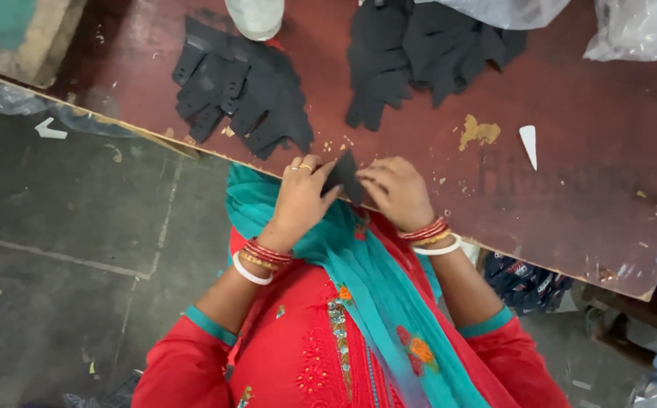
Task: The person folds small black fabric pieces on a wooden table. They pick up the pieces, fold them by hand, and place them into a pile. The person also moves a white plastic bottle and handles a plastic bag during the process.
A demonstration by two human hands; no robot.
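At the near edge of the worn, dark red-brown table (570,219), both hands meet over 1 small black cut piece (343,175). The left hand (302,195) is curled, fingers and thumb pinching the piece's left side; the right hand (395,193) is likewise closed on its right side, fingertips pressed to it. So the piece sits between the 2 hands, just above the table's edge and close to the person's chest.

Farther back lie 2 heaps of similar black pieces — a left pile (242,91) of notched shapes and a right pile (427,53), well apart from each other. A pale rounded object (257,17) stands at the far edge between them, and clear plastic bags (638,26) sit at the far right. The tabletop is scuffed, with a yellowish patch of missing paint (479,132), a white pointed scrap (528,145) near it, and small crumbs scattered about.

Left of the table is a grey concrete floor (57,264) — stained, with faint seams and bits of litter. A teal scarf (359,279) hangs over the red garment.
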